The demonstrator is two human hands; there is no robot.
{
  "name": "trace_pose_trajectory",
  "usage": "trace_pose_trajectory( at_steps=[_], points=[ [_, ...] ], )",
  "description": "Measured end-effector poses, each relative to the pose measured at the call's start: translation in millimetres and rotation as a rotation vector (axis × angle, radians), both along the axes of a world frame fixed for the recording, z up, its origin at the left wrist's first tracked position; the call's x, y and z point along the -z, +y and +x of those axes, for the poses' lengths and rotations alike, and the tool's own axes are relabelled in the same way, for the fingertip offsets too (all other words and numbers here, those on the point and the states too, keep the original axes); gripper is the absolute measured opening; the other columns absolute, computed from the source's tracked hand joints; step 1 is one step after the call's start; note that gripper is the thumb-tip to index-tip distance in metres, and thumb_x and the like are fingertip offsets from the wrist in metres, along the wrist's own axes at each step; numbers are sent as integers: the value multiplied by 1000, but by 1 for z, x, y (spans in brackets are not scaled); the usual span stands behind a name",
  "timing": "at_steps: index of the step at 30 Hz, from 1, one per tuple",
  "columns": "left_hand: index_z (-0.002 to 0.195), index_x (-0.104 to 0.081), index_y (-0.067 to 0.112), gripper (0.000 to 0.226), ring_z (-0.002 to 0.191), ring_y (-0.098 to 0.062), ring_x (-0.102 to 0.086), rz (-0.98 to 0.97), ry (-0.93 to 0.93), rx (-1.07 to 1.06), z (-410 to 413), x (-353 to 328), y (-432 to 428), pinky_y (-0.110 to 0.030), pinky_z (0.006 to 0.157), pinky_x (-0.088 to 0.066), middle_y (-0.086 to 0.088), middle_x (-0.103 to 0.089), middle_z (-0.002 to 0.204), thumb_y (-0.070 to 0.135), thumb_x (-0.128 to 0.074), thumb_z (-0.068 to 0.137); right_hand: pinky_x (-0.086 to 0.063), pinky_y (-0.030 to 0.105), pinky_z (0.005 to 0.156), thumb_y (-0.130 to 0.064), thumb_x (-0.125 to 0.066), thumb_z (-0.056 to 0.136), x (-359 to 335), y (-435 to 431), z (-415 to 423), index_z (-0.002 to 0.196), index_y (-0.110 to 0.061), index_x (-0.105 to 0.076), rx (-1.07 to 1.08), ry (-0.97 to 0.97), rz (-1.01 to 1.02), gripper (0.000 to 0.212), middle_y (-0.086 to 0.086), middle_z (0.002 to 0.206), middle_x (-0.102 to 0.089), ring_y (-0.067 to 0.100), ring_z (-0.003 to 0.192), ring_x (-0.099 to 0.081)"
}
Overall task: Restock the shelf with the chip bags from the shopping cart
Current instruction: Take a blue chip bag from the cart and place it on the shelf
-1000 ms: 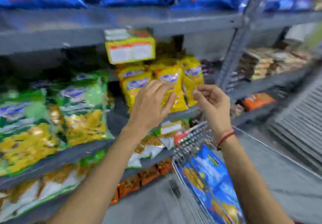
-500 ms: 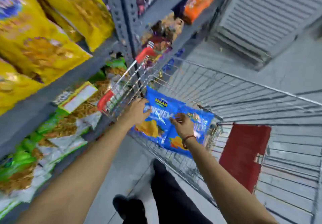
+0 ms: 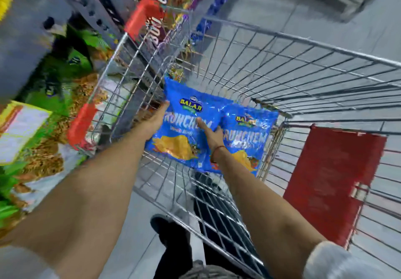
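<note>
1. Blue chip bags lie flat in wire cart (image 3: 282, 46), side by side, long axes running away from person.
2. Left bag (image 3: 184, 127) sits btwn both hands: left hand (image 3: 155, 121) at its left edge, right hand (image 3: 211, 132) on seam w/ right bag (image 3: 249, 140).
3. Fingers extended, touching, not clamped yet.
4. Print: "BALAJI", "CRUNCHEM".

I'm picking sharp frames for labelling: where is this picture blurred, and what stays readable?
Head view: heavy motion smear on the shelf goods at left and the red panel at right; the two blue chip bags in the cart stay fairly sharp, brand print legible; wide-angle bending curves the cart wires.
</note>
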State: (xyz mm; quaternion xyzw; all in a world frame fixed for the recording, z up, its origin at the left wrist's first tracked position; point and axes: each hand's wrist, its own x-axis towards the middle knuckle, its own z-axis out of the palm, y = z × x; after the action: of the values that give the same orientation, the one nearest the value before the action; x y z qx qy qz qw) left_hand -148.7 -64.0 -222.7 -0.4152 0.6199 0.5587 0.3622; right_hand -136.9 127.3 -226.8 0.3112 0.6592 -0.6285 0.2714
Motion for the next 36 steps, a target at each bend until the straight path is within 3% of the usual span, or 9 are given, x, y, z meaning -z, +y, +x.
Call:
trace_pose_trajectory(
  at_steps=[4, 7, 11, 15, 17, 21, 25, 27, 36],
  points=[
    [118, -59, 31, 76, 107, -24, -63, 12, 44, 90, -4, -24, 2, -41, 94, -47, -5, -60, 129, 82, -44, 63, -51, 29, 80, -26, -76, 77, -14, -3, -2, 118, -11, -59, 84, -19, -77, 48, 6, 116, -65, 22, 103, -63],
    [111, -61, 33, 68, 102, -19, -63, -3, 118, 126, -4, -45, 3, -38, 87, -47, -1, -64, 124, 79, -48, 63, -57, 35, 81, -23, -78, 75, -34, -2, -7, 114, -10, -61, 106, 48, -98, 43, 10, 113, -69, 24, 98, -67],
    [100, -66, 30, 68, 105, -21, -62, -34, 259, 167, 1, -79, 9, -43, 99, -43, -2, -66, 118, 79, -61, 53, -55, 16, 56, -20, -76, 77, -73, 15, -15, 94, -20, -60, 120, 130, -133, 24, 6, 99, -68, 8, 73, -68],
    [60, -60, 32, 29, 78, -3, -63, -65, 476, 121, 3, -119, 19, -19, 71, -50, 18, -67, 67, 53, -79, 53, -57, 18, 60, -15, -75, 78, -124, 32, -24, 91, -20, -62, 77, 263, -146, 18, -3, 89, -69, -3, 63, -69],
    [58, -56, 33, 26, 59, 8, -60, -57, 576, 124, 6, -150, 25, -8, 53, -45, 21, -63, 53, 37, -80, 65, -59, 24, 68, -16, -74, 79, -158, 37, -21, 101, -7, -66, 64, 340, -129, 25, 4, 94, -71, 3, 69, -70],
    [80, -57, 32, 24, 62, 12, -61, -12, 752, 95, 13, -212, 27, -7, 54, -48, 13, -60, 82, 38, -77, 68, -58, 22, 63, -13, -74, 79, -220, 42, -18, 108, 1, -65, 110, 454, -168, 33, 3, 89, -74, 10, 74, -70],
    [114, -53, 17, 82, 96, -7, -62, -10, 937, 84, 23, -289, 26, -12, 68, -51, 5, -62, 105, 54, -78, 45, -56, 19, 55, -12, -74, 79, -296, 43, -18, 91, -10, -68, 89, 614, -250, 13, -10, 71, -75, 5, 64, -70],
    [113, -52, 19, 91, 95, -9, -65, 55, 997, 79, 30, -327, 23, -15, 68, -53, 10, -66, 101, 58, -82, 37, -55, 19, 54, -11, -73, 79, -334, 39, -17, 92, -8, -68, 49, 705, -296, 13, -11, 67, -75, 5, 62, -70],
    [96, -59, 29, 21, 77, 2, -69, 16, 1383, 23, 75, -498, -11, -12, 60, -53, 5, -67, 103, 18, -66, 80, -56, 41, 85, -16, -77, 75, -515, -9, -5, 83, -14, -70, -117, 1055, -442, 11, 6, 86, -73, 24, 86, -68]
  ],
)
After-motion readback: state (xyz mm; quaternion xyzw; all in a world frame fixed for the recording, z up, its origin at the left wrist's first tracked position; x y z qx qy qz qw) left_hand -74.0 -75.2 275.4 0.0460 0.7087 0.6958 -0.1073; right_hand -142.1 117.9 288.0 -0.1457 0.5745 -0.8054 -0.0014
